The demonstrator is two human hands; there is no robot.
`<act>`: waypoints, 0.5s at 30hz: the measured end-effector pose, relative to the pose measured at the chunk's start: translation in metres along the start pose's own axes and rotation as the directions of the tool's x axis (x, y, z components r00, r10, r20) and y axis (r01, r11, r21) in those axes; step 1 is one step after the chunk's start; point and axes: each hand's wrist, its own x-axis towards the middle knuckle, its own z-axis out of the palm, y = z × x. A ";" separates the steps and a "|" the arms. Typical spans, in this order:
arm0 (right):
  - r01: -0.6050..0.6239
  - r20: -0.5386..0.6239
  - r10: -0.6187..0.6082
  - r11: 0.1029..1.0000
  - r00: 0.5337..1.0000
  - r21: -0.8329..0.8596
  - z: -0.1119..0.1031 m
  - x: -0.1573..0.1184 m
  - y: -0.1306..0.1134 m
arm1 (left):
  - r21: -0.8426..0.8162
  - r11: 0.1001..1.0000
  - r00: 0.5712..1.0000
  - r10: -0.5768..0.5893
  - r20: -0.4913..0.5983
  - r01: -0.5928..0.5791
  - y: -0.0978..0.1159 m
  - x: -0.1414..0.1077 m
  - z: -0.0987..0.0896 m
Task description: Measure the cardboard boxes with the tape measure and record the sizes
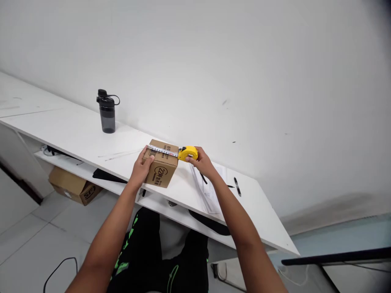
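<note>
A small brown cardboard box (160, 173) with dark printing rests on the white desk. My left hand (141, 167) grips its left side, thumb on the top edge and fingers near the end of the metal tape. Across the top of the box lies the pulled-out tape blade (161, 151), running left to right. Its yellow tape measure (187, 153) is held in my right hand (200, 160), just beyond the box's right edge. My right fingers are closed around the case and partly hidden behind it.
On the long white desk (76, 126) stands a dark water bottle (108, 118), back left. White papers (210, 199) and a black pen (237, 187) lie to the right. A shelf runs below the desktop, and a larger cardboard box (71, 185) sits on the floor at left.
</note>
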 end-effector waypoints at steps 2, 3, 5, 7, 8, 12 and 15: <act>0.005 0.010 -0.005 1.000 1.000 -0.010 0.000 0.003 -0.002 | -0.010 1.000 1.000 -0.009 0.011 0.009 -0.001 0.000 -0.001; 0.005 0.010 -0.005 1.000 1.000 -0.007 0.001 0.005 -0.004 | -0.012 1.000 1.000 -0.009 0.012 0.009 -0.001 0.000 -0.002; 0.011 0.002 -0.011 1.000 1.000 0.013 0.005 0.011 -0.009 | -0.006 1.000 1.000 -0.005 0.006 0.005 0.000 -0.001 -0.003; 0.036 -0.003 -0.036 0.999 0.999 0.023 0.015 0.017 -0.018 | 0.007 1.000 1.000 -0.006 0.015 0.006 0.002 -0.004 0.001; 0.053 0.009 -0.053 0.999 0.999 0.010 0.022 0.021 -0.024 | 0.019 1.000 1.000 -0.005 0.020 0.004 0.003 -0.007 0.005; 0.135 0.126 -0.119 0.982 0.985 -0.131 0.058 0.033 -0.058 | 0.140 0.988 0.998 -0.057 -0.025 0.060 0.001 -0.035 0.041; 0.202 0.177 -0.170 0.963 0.969 -0.180 0.079 0.034 -0.083 | 0.203 0.962 0.983 -0.185 -0.012 0.184 -0.001 -0.065 0.062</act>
